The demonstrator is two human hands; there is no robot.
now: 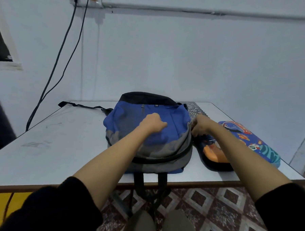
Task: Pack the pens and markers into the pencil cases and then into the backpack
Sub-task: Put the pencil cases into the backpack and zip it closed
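Fingers of my left hand (154,123) are curled down and bunch the blue front panel of the backpack (130,117), knuckles up, thumb tucked toward the right. Fingers of my right hand (200,125) are curled together on the backpack's right edge, at the dark zip line (181,155) that runs round the grey lower section. I cannot tell whether a zip pull sits between them.

The backpack lies flat on the table (67,137), directly under both hands. Its black top end points away from me. Its black shoulder straps (139,181) hang over the table edge, nearer to me than my fingers.

Just right of my right fingers, and partly under that forearm, lies a dark pencil case (215,154) with an orange print. It is just beside the backpack. Further right of it lies a blue pencil case (252,143) with a space pattern.

Left of my left fingers, one loose black strap (83,106) trails across the table.
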